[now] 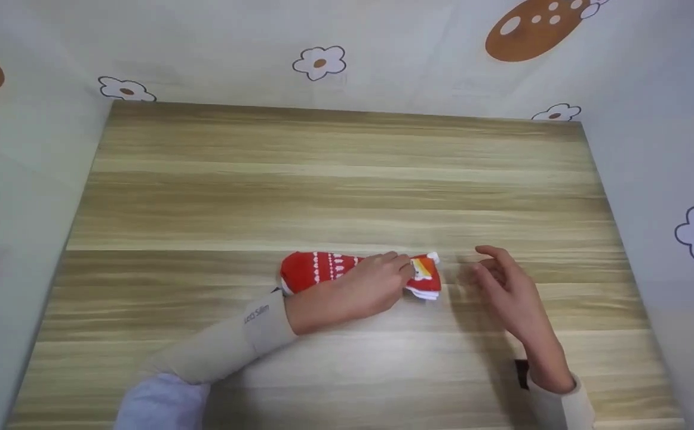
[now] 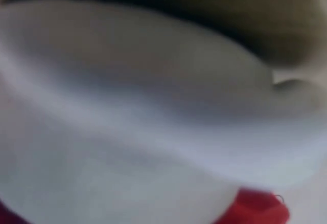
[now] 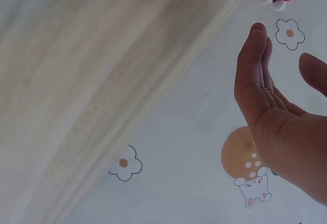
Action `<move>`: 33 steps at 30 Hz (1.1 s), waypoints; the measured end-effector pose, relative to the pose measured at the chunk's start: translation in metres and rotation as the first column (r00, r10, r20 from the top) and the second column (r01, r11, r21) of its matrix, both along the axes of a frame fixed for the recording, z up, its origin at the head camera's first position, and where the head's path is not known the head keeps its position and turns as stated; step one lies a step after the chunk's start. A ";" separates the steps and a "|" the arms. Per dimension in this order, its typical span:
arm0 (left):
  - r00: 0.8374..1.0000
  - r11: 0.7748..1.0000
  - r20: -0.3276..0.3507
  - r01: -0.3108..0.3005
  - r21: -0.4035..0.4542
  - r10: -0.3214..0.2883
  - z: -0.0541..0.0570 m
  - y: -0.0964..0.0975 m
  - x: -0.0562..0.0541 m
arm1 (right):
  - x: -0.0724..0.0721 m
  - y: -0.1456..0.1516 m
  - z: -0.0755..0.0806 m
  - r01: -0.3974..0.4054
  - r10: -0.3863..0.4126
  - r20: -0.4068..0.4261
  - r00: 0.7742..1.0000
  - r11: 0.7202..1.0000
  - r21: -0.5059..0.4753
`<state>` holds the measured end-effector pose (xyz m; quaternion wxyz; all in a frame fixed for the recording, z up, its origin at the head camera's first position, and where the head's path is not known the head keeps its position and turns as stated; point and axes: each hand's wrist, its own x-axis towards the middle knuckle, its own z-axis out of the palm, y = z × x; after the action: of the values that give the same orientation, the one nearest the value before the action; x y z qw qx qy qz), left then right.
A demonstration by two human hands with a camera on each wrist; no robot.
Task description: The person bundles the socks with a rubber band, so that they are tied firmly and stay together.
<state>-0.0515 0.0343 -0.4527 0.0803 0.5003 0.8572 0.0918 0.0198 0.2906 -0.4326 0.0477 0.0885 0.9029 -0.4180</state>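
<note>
A pair of red socks (image 1: pixel 305 272) with white patterned bands lies lengthwise on the wooden table, toe end to the left. At the cuff end on the right show a white and yellow patch, white edges and a white pompom; two pompoms (image 3: pixel 272 2) appear in the right wrist view. My left hand (image 1: pixel 374 283) lies across the middle of the socks, its curled fingers gripping them near the cuff; the fingertips are partly hidden. My right hand (image 1: pixel 511 295) hovers to the right of the cuff, fingers loosely bent and holding nothing. A blurred pale shape fills most of the left wrist view.
The wood-grain table (image 1: pixel 323 179) runs back to a pale wall covering (image 1: pixel 395 65) printed with flowers and brown shapes. Similar covering stands along the left and right sides. Beige cuffs (image 1: pixel 263 322) cover both wrists.
</note>
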 end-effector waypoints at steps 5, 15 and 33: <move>0.958 0.985 0.273 -0.129 0.117 0.093 0.004 -0.003 -0.010 | 0.002 -0.003 0.003 0.030 -0.036 -0.063 0.997 0.994 -0.102; 0.899 0.943 0.425 -0.223 0.245 0.103 0.006 -0.003 -0.021 | 0.004 -0.020 0.004 -0.014 -0.003 -0.198 0.980 0.997 -0.081; 0.839 0.919 0.514 -0.329 0.219 0.177 0.011 0.005 -0.025 | -0.002 -0.060 -0.005 -0.199 0.249 -0.220 0.943 0.953 0.229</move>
<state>-0.0760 0.0394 -0.4412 0.2028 0.3484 0.8446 0.3523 0.0180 0.2302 -0.4375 -0.0265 -0.0634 0.9439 -0.3231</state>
